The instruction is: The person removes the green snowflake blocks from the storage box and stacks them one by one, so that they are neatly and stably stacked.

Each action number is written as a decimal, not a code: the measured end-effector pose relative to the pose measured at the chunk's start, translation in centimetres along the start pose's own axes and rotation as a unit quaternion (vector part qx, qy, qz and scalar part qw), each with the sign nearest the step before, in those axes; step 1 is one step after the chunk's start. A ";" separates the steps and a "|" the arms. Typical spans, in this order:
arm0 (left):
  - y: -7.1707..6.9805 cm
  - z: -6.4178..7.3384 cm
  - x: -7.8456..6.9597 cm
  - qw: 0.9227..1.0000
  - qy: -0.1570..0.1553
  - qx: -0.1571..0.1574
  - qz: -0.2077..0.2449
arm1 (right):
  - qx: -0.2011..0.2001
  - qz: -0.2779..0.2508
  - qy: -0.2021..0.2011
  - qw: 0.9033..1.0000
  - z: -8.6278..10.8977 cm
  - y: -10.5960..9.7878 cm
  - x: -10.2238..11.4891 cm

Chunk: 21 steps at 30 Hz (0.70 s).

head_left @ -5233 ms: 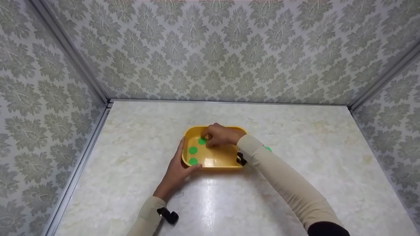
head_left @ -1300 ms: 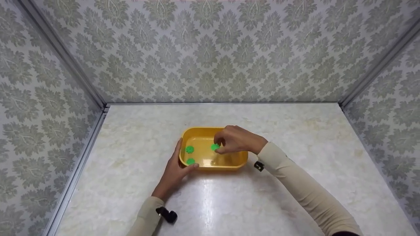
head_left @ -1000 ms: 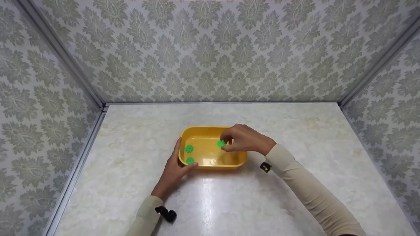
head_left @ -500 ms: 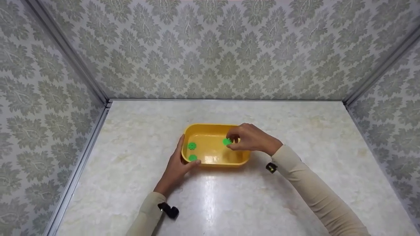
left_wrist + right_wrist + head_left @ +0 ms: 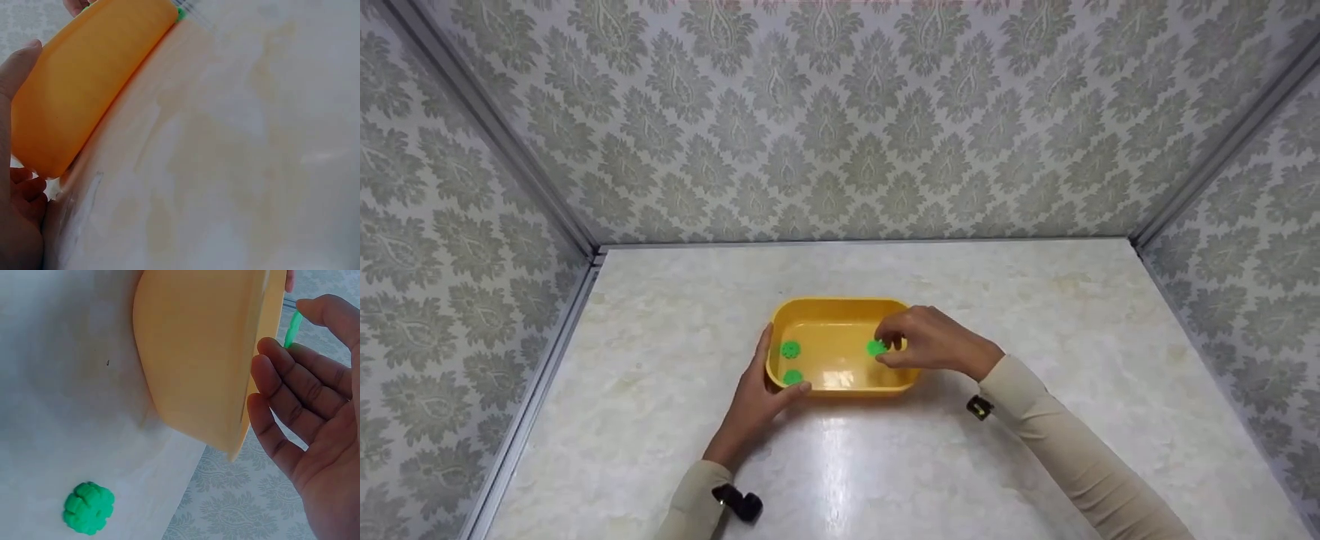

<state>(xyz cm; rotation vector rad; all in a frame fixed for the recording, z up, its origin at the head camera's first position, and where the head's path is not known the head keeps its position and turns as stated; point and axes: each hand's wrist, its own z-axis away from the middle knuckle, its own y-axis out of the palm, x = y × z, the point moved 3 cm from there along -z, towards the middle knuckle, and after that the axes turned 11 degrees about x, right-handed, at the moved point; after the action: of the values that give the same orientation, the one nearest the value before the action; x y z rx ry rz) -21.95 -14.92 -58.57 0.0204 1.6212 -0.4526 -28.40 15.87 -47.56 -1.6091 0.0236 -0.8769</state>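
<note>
Right hand [image 5: 936, 342], nearer: fingers pinching green scalloped disc [image 5: 875, 348] over right half of yellow tray [image 5: 832, 336] | tray's long axis running left-right | left hand [image 5: 753, 399] gripping its left end

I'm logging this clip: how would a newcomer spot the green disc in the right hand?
On the pale table sits a yellow tray. Over its right end, the right hand pinches the green disc. Unlike the two discs at the left end, it is held.
</note>
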 end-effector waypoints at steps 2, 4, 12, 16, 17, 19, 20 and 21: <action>0.1 0.3 0.0 1.000 -0.005 0.000 0.000 | 0.004 -0.001 0.001 1.000 0.1 0.2 0.1; 0.2 0.5 0.0 1.000 -0.008 0.000 0.001 | 0.008 0.000 0.002 1.000 0.3 0.3 0.1; -0.1 -0.2 -0.5 1.000 -0.009 0.002 -0.004 | 0.005 0.006 0.010 1.000 0.5 -0.4 -0.2; 0.0 -0.3 -0.4 1.000 -0.009 0.002 0.003 | 0.002 0.002 0.016 1.000 0.7 -0.6 -0.3; 0.0 -0.3 -0.4 1.000 -0.009 0.002 0.003 | 0.002 0.000 0.016 1.000 0.7 -0.7 -0.4; 0.0 -0.2 -0.3 1.000 -0.009 0.003 0.003 | 0.002 -0.002 0.017 1.000 0.8 -0.7 -0.4; 0.0 -0.2 -0.3 1.000 -0.010 0.003 0.001 | 0.002 -0.004 0.019 1.000 0.9 -0.7 -0.5; 0.1 -0.2 -0.3 1.000 -0.011 0.003 0.000 | 0.003 -0.005 0.020 1.000 0.9 -0.7 -0.6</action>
<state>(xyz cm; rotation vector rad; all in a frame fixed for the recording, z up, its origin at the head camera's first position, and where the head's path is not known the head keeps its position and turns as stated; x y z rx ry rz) -22.10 -14.73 -58.27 0.0193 1.5991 -0.4568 -28.62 17.11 -47.20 -1.5878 0.0420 -0.9166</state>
